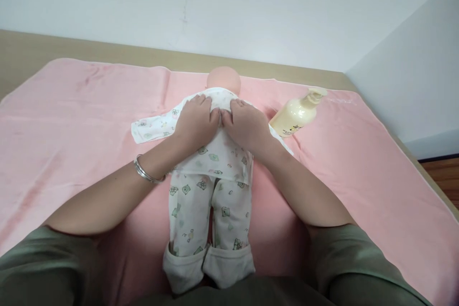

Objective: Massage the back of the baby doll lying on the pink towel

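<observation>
A baby doll [224, 80] lies along the middle of a pink sheet, its bald head away from me and its face out of sight. It wears a white printed top [218, 160] and matching trousers [229, 208] with folded cuffs. Flat on the upper back of the top rests my left hand [197, 122], a silver bangle on that wrist. My right hand [245, 126] lies beside it on the other side of the back, fingers stretched toward the shoulders. The two thumbs nearly meet at the middle. Neither hand grips anything.
A cream pump bottle [296, 114] lies tilted to the right of the doll, near its right sleeve. The pink sheet [89, 153] covers a beige table [46, 43]. White walls [251, 9] stand behind and to the right.
</observation>
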Tool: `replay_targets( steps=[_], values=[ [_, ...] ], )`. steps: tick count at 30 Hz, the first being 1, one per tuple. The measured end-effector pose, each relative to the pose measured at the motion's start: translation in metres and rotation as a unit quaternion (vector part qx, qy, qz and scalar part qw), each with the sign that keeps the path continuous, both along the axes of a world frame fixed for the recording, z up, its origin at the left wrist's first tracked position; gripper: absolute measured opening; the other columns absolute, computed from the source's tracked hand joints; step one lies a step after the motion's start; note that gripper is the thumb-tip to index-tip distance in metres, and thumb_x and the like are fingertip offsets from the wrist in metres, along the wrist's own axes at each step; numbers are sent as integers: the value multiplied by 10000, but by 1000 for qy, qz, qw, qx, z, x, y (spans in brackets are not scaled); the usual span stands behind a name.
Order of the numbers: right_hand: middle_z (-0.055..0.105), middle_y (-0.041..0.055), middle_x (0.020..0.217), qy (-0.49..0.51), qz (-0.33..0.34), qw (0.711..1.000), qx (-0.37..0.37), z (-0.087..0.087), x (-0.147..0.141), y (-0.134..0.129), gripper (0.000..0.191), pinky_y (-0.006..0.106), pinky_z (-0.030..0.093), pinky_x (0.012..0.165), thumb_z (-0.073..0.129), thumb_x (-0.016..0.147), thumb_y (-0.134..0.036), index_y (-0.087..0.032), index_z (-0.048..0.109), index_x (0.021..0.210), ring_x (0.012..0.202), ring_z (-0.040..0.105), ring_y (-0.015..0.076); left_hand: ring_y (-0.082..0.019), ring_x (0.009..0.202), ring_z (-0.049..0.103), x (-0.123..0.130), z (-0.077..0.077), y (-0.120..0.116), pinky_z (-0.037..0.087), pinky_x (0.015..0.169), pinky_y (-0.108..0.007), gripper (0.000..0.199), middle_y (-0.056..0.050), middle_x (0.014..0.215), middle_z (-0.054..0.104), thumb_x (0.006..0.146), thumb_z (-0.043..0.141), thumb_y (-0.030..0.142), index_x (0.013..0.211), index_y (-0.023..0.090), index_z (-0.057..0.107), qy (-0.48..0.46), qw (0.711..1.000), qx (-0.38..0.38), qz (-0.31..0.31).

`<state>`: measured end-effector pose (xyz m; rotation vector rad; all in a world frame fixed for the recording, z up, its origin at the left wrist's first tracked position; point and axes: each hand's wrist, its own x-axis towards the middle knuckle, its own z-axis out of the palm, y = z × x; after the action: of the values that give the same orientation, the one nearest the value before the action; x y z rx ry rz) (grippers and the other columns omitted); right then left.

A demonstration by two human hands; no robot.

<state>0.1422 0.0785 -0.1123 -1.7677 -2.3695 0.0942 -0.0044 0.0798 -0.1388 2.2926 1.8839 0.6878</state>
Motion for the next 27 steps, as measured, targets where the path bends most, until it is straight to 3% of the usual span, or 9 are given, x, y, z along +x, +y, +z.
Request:
replay_targets(
  steps=[5, 9, 13, 17, 22, 27],
  values=[
    [735, 140, 1182, 13, -16, 1000, -23, -4, 6, 16, 434, 380, 511, 901, 324, 1071, -383, -106, 631, 1202, 1118, 677, 312, -371, 1492, 454, 11, -1, -18, 379, 1264, -543, 520, -242, 1524, 551, 1005, 311, 243, 1375, 3, 585, -8, 999, 20, -23],
    [711, 199, 1246, -24, -6, 1000, 19, -5, -1, -3, 536, 416, 509, 1025, 260, 1096, -393, -43, 619, 1286, 1209, 651, 336, -339, 1350, 568, 3, 1, -2, 427, 1220, -513, 464, -217, 1383, 652, 986, 307, 257, 1223, 68, 659, -34, 999, -12, -30],
    [602, 300, 1435, -67, 23, 997, 32, -2, -8, -20, 627, 471, 454, 1172, 223, 1099, -356, 71, 495, 1468, 1389, 563, 372, -313, 1181, 628, -7, -3, 17, 481, 1138, -494, 423, -175, 1239, 711, 970, 308, 317, 1115, 142, 665, -69, 997, -33, 2],
    [552, 254, 1524, -16, 35, 999, 10, -4, -7, -8, 603, 460, 412, 1246, 272, 1091, -350, 32, 493, 1501, 1460, 513, 343, -309, 1111, 631, -7, -8, 18, 487, 1089, -488, 392, -166, 1155, 722, 960, 312, 308, 1054, 157, 661, -78, 997, -11, -1],
    [315, 231, 1696, 36, 14, 999, -24, -13, -5, 11, 675, 470, 223, 1368, 343, 1071, -349, 42, 298, 1619, 1613, 298, 347, -317, 1102, 625, -5, -6, 15, 484, 1075, -491, 381, -173, 1135, 718, 957, 326, 312, 1047, 150, 659, -79, 997, -14, 3],
    [340, 236, 1683, 45, 17, 999, -15, -16, -5, 9, 671, 494, 243, 1359, 336, 1063, -348, 44, 322, 1609, 1603, 316, 356, -324, 1111, 631, -5, -6, 15, 478, 1091, -502, 410, -196, 1162, 716, 959, 318, 320, 1068, 119, 658, -86, 996, -19, -1]
  ],
)
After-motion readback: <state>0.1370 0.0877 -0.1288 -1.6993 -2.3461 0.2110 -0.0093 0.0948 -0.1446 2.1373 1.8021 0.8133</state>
